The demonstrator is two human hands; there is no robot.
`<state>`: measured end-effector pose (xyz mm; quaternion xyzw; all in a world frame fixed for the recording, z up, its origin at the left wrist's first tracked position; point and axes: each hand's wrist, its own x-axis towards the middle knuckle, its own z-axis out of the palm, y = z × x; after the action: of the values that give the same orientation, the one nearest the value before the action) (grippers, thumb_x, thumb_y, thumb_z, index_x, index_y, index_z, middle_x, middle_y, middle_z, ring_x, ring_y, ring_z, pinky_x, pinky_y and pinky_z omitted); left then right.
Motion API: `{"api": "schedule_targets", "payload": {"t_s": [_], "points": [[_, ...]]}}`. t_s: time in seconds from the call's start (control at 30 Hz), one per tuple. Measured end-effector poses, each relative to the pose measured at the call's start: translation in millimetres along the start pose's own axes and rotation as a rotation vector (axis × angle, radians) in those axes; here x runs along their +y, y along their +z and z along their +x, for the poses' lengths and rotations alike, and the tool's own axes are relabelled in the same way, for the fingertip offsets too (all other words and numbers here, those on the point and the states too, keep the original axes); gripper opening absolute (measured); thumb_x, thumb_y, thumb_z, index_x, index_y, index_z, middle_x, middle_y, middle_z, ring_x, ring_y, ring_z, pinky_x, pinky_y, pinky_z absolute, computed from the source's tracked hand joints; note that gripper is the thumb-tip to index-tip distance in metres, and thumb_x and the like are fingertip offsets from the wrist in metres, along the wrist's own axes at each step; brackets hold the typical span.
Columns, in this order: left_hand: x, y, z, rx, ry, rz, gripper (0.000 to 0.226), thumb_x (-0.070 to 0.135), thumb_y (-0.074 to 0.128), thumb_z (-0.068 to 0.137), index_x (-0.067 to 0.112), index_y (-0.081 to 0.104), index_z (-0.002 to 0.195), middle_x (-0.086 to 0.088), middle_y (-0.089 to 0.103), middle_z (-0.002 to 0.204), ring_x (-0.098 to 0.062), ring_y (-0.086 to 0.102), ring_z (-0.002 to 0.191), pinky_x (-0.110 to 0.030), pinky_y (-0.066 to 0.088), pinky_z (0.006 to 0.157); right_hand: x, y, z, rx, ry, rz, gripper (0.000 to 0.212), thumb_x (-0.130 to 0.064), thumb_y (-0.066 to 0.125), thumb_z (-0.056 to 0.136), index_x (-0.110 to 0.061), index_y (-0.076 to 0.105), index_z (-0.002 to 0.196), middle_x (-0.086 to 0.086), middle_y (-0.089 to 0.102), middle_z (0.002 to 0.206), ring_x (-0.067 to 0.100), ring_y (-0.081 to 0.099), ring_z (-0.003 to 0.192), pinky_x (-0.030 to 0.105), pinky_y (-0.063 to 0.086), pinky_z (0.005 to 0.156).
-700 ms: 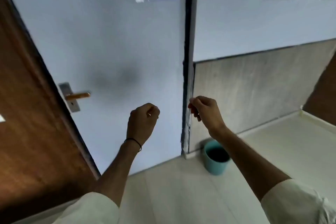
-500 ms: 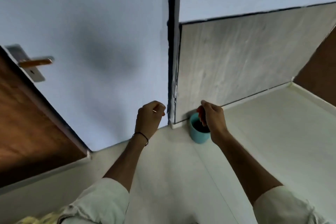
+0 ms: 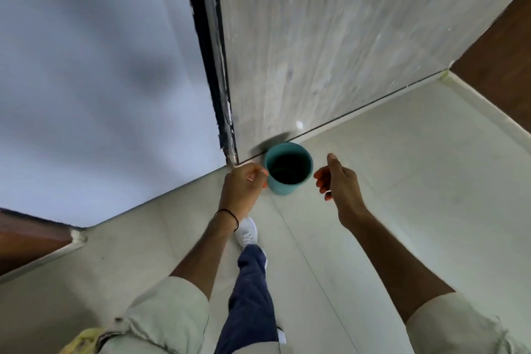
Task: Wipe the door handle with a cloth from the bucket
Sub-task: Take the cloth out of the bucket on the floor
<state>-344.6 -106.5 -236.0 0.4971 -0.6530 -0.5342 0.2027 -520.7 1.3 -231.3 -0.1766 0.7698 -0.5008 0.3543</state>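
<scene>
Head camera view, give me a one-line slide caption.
Both empty hands, left and right, flank the teal bucket on the floor.

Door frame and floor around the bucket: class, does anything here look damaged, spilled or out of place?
Yes. The dark door frame has chipped, flaking white paint along its edge, worst near the floor beside the teal bucket. The bucket stands upright, with no spill visible.

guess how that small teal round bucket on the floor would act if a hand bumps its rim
The small teal round bucket looks like thin plastic, so probably light. Standing tall on the smooth pale tiled floor, it would likely slide or tip. Its dark inside hides any contents.
</scene>
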Motion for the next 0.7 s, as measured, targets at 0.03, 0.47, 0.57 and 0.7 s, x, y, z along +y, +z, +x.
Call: {"api": "schedule_targets", "payload": {"t_s": [0.03,0.47,0.57,0.7], "points": [[-2.4,4.9,19.8,-0.013,-0.022,0.001,0.023,0.032,0.053,0.076,0.02,0.072,0.079,0.002,0.073,0.066,-0.014,0.068,0.068,-0.042,0.059,0.079,1.3,3.9,16.4,0.0,0.024,-0.008,0.058,-0.045,0.035,0.106,-0.007,0.067,0.077,0.008,0.062,0.069,0.017,0.053,0.063,0.028,0.041,0.058],[-83.0,88.1,304.1,-0.178,-0.208,0.109,0.02,0.017,0.057,0.088,0.026,0.069,0.075,0.002,0.072,0.07,-0.006,0.067,0.067,-0.04,0.061,0.078,75.3,61.2,292.7,-0.04,0.326,-0.188,0.041,-0.037,0.049,0.102,-0.006,0.069,0.084,0.002,0.066,0.075,0.014,0.057,0.065,0.023,0.043,0.059],[-136.7,118.0,349.9,-0.212,-0.238,0.178,0.018,0.02,0.056,0.086,0.028,0.067,0.074,0.003,0.072,0.072,-0.014,0.07,0.075,-0.04,0.06,0.079,130.9,81.9,354.3,-0.076,0.338,-0.27,0.038,-0.032,0.052,0.1,0.001,0.066,0.089,0.009,0.066,0.078,0.015,0.056,0.067,0.021,0.042,0.057],[-217.6,160.2,393.6,-0.231,-0.246,0.297,0.016,0.033,0.053,0.08,0.029,0.068,0.08,0.005,0.073,0.078,-0.015,0.07,0.078,-0.038,0.059,0.079,221.4,110.6,420.3,-0.175,0.345,-0.395,0.036,-0.034,0.052,0.097,0.0,0.061,0.089,0.02,0.065,0.082,0.023,0.055,0.071,0.033,0.042,0.065]]}}
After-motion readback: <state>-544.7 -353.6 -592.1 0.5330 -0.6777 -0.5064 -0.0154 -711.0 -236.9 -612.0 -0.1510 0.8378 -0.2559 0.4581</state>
